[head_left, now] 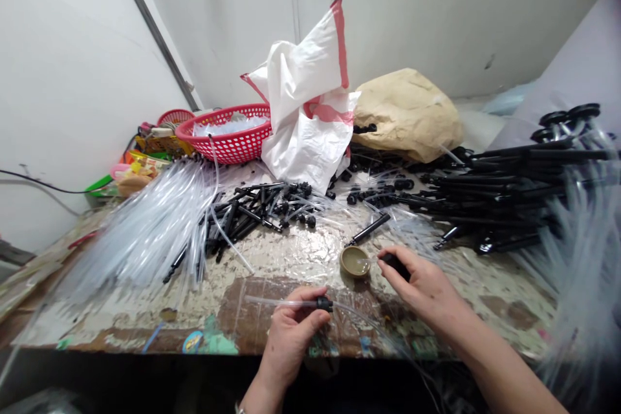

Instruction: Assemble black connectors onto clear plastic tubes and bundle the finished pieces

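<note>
My left hand (290, 331) is pinched round a small black plastic fitting (325, 304). Clear thin tubing (264, 301) passes through it, one short end pointing left and a longer length trailing right over the table edge. My right hand (423, 283) grips a short black cylinder (396, 266), partly hidden by the fingers. A thin pale tip sticks out leftward from that hand, at the rim of a small olive-brown bowl (354, 273); whether it touches is unclear. Just behind the bowl lies a loose black tube (369, 229).
A large bundle of clear tubes (150, 220) covers the left side. Black fittings (262, 207) are heaped mid-table, near a red basket (233, 150) and a white sack (310, 116). Black tubes (499, 194) and more clear tubing (577, 259) crowd the right.
</note>
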`<action>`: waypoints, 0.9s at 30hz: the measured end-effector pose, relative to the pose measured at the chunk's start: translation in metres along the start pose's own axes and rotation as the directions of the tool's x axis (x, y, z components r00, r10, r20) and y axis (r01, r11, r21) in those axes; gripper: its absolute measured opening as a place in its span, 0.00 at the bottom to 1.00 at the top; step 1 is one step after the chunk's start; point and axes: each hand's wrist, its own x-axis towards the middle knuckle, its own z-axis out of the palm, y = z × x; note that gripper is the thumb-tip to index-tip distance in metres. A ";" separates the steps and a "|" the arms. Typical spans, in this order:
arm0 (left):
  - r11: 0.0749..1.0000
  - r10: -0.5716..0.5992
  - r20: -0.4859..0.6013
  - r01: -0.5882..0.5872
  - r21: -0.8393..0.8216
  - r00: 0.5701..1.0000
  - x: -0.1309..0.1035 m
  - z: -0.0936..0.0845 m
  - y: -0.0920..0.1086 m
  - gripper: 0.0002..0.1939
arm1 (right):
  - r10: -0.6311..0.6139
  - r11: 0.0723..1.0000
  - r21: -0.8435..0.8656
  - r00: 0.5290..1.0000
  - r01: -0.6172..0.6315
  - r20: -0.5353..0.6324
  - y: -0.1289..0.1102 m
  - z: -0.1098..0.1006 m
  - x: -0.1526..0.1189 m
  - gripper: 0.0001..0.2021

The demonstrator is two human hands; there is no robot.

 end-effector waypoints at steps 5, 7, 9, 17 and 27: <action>1.000 0.006 -0.014 -0.006 0.002 1.000 -0.001 0.000 -0.001 0.14 | -0.036 0.999 -0.020 0.999 0.036 0.005 -0.001 -0.002 0.008 0.11; 1.000 0.001 -0.013 -0.001 0.000 1.000 -0.001 -0.001 -0.001 0.14 | -0.057 0.998 -0.037 0.998 0.057 0.012 -0.002 -0.003 0.012 0.11; 1.000 -0.004 -0.008 0.004 -0.005 1.000 -0.001 -0.001 -0.002 0.15 | -0.072 0.996 -0.053 0.997 0.073 0.031 -0.003 -0.004 0.016 0.11; 1.000 0.004 0.003 -0.004 -0.011 1.000 0.000 0.000 -0.001 0.14 | -0.089 0.991 -0.096 0.994 0.095 0.069 -0.009 -0.002 0.017 0.10; 0.995 0.067 -0.020 -0.065 0.082 0.998 0.000 -0.001 -0.001 0.14 | -0.076 0.996 -0.040 0.996 0.077 0.038 -0.008 -0.008 0.013 0.11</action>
